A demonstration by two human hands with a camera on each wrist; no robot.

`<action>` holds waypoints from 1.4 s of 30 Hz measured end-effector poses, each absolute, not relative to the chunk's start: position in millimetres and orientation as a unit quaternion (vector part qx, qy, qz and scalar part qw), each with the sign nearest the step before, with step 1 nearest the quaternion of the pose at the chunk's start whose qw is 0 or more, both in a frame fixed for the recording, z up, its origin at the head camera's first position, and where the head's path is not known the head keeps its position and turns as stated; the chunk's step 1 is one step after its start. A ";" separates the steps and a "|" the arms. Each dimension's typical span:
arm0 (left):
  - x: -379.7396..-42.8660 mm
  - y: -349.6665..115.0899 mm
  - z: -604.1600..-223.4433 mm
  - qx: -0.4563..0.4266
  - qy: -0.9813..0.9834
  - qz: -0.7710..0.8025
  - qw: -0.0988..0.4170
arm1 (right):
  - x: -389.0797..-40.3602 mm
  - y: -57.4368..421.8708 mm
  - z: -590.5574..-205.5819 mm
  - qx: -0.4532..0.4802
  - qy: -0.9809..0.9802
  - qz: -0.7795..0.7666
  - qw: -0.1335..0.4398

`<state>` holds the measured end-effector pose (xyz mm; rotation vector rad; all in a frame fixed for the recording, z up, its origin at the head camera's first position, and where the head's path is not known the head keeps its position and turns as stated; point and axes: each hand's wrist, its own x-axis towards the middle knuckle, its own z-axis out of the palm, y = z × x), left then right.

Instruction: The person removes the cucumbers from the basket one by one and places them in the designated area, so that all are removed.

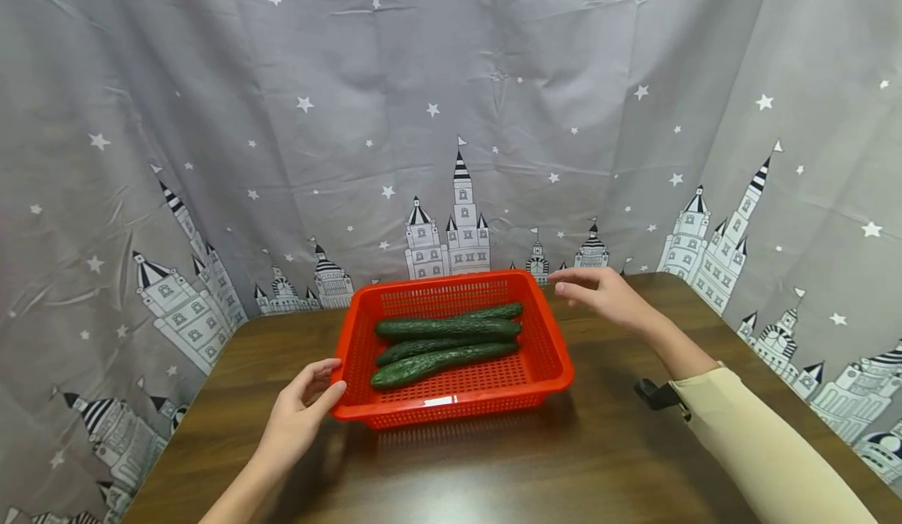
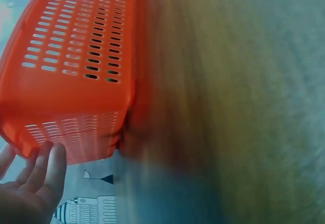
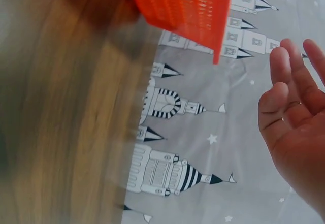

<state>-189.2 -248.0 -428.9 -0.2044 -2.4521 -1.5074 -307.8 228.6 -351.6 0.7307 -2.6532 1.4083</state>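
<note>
A red plastic basket with slotted walls is on the wooden table, in the middle of the head view. Inside it several dark green cucumbers lie side by side, roughly left to right. My left hand is at the basket's left side near the front corner, its fingertips right at the rim. In the left wrist view the fingers of that hand are fairly straight against the basket's end. Off the basket's far right corner my right hand hovers apart from it, fingers loosely extended and holding nothing.
Behind the wooden table hangs a grey curtain printed with stars and castles, close to the table's far edge. A black strap piece sticks out from the right sleeve.
</note>
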 end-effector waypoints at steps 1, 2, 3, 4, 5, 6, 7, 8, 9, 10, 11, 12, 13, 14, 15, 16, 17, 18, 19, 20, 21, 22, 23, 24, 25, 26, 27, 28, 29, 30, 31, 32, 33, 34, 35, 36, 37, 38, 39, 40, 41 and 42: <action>-189.1 -247.9 -430.2 -0.067 -0.841 -0.522 0.129 | -309.5 227.0 -349.5 0.233 -0.854 0.465 0.017; -189.2 -247.9 -431.3 -0.065 -0.839 -0.525 0.129 | -310.8 225.2 -347.2 0.232 -0.848 0.477 0.009; -189.3 -248.0 -432.5 -0.063 -0.837 -0.530 0.125 | -312.1 223.2 -345.1 0.231 -0.845 0.483 0.004; -189.4 -247.9 -433.4 -0.062 -0.835 -0.533 0.122 | -313.6 221.0 -343.5 0.229 -0.843 0.486 -0.001; -189.4 -247.7 -434.1 -0.061 -0.834 -0.535 0.119 | -315.0 218.7 -342.0 0.228 -0.841 0.490 -0.005; -189.4 -247.4 -434.6 -0.060 -0.833 -0.538 0.116 | -316.3 216.0 -340.5 0.226 -0.839 0.495 -0.008; -189.3 -247.2 -435.0 -0.059 -0.831 -0.541 0.114 | -318.0 213.1 -339.5 0.223 -0.836 0.501 -0.011; -189.3 -246.8 -435.3 -0.059 -0.830 -0.543 0.113 | -319.6 210.0 -338.2 0.221 -0.831 0.509 -0.014; -189.1 -246.5 -435.7 -0.059 -0.827 -0.547 0.113 | -321.8 206.7 -337.5 0.220 -0.828 0.515 -0.014; -188.8 -246.2 -436.0 -0.058 -0.825 -0.550 0.115 | -323.8 203.2 -336.6 0.218 -0.823 0.524 -0.015; -188.5 -245.9 -436.3 -0.057 -0.823 -0.553 0.117 | -325.4 199.5 -335.3 0.217 -0.817 0.535 -0.017; -187.9 -245.6 -436.5 -0.055 -0.820 -0.557 0.119 | -327.4 195.9 -334.2 0.217 -0.809 0.546 -0.021; -187.9 -245.1 -436.4 -0.055 -0.819 -0.558 0.120 | -329.2 193.0 -333.6 0.217 -0.803 0.555 -0.024; -187.2 -244.9 -436.6 -0.055 -0.817 -0.561 0.120 | -330.9 189.6 -332.7 0.216 -0.799 0.561 -0.027; -186.7 -244.8 -436.9 -0.053 -0.816 -0.563 0.121 | -332.1 186.3 -331.5 0.215 -0.795 0.566 -0.031; -186.1 -244.6 -437.0 -0.051 -0.816 -0.563 0.121 | -333.4 183.2 -330.5 0.214 -0.792 0.571 -0.034; -185.7 -244.5 -437.0 -0.050 -0.815 -0.564 0.122 | -334.7 180.6 -329.4 0.213 -0.788 0.576 -0.038; -185.4 -244.4 -437.3 -0.048 -0.815 -0.565 0.121 | -336.2 178.3 -328.5 0.212 -0.787 0.578 -0.042; -185.2 -244.5 -437.7 -0.048 -0.815 -0.565 0.120 | -337.5 176.0 -327.4 0.210 -0.787 0.579 -0.043; -185.2 -244.8 -438.3 -0.047 -0.814 -0.567 0.119 | -338.9 174.1 -326.4 0.208 -0.786 0.580 -0.046; -185.2 -245.0 -438.8 -0.046 -0.813 -0.569 0.117 | -340.4 172.5 -325.4 0.207 -0.785 0.582 -0.050; -185.1 -245.2 -439.0 -0.045 -0.812 -0.570 0.115 | -341.8 171.0 -324.4 0.205 -0.783 0.585 -0.054; -185.2 -245.4 -439.2 -0.045 -0.811 -0.573 0.113 | -343.4 169.6 -323.4 0.204 -0.781 0.587 -0.059; -185.3 -245.5 -439.5 -0.044 -0.809 -0.575 0.110 | -344.8 168.2 -322.5 0.204 -0.781 0.587 -0.062; -185.4 -245.4 -439.4 -0.044 -0.809 -0.577 0.108 | -346.1 166.8 -321.4 0.204 -0.780 0.588 -0.065; -185.6 -245.2 -439.3 -0.043 -0.807 -0.579 0.105 | -347.3 165.8 -320.6 0.204 -0.779 0.589 -0.068; -185.9 -244.8 -439.2 -0.042 -0.806 -0.581 0.103 | -348.3 164.3 -319.5 0.204 -0.778 0.590 -0.071; -185.8 -244.4 -439.0 -0.041 -0.804 -0.584 0.100 | -349.4 162.5 -318.6 0.204 -0.777 0.591 -0.073; -185.9 -244.1 -439.0 -0.040 -0.802 -0.587 0.099 | -350.5 160.6 -317.7 0.205 -0.776 0.592 -0.074; -185.7 -243.7 -439.1 -0.038 -0.801 -0.589 0.098 | -351.6 158.6 -316.9 0.206 -0.775 0.593 -0.076; -185.6 -243.3 -439.3 -0.037 -0.800 -0.591 0.097 | -352.5 156.3 -316.0 0.207 -0.773 0.595 -0.077; -185.4 -243.0 -439.6 -0.036 -0.798 -0.593 0.097 | -353.9 154.1 -315.6 0.209 -0.770 0.597 -0.080; -185.2 -242.9 -440.0 -0.034 -0.797 -0.595 0.097 | -354.7 151.6 -314.8 0.210 -0.767 0.600 -0.081; -184.9 -242.9 -440.3 -0.032 -0.797 -0.596 0.095 | -355.5 149.1 -314.4 0.211 -0.766 0.602 -0.084; -184.7 -243.0 -440.6 -0.031 -0.796 -0.597 0.094 | -356.2 146.7 -314.0 0.212 -0.763 0.604 -0.086; -184.4 -243.2 -440.9 -0.030 -0.795 -0.598 0.092 | -357.4 144.4 -314.1 0.214 -0.761 0.606 -0.089; -184.2 -243.5 -441.2 -0.029 -0.795 -0.599 0.089 | -358.1 142.1 -314.3 0.214 -0.759 0.608 -0.093; -184.3 -243.9 -441.4 -0.029 -0.794 -0.600 0.086 | -359.5 140.2 -315.1 0.215 -0.758 0.609 -0.095; -184.2 -244.3 -441.6 -0.028 -0.794 -0.602 0.084 | -360.0 138.0 -315.5 0.215 -0.757 0.610 -0.099; -184.2 -244.6 -441.7 -0.028 -0.793 -0.602 0.082 | -361.3 135.9 -316.6 0.214 -0.754 0.612 -0.103; -184.2 -244.9 -441.9 -0.028 -0.793 -0.603 0.081 | -362.7 133.7 -317.8 0.213 -0.752 0.615 -0.106; -184.2 -245.2 -442.0 -0.028 -0.794 -0.602 0.080 | -364.2 131.5 -319.2 0.212 -0.749 0.618 -0.110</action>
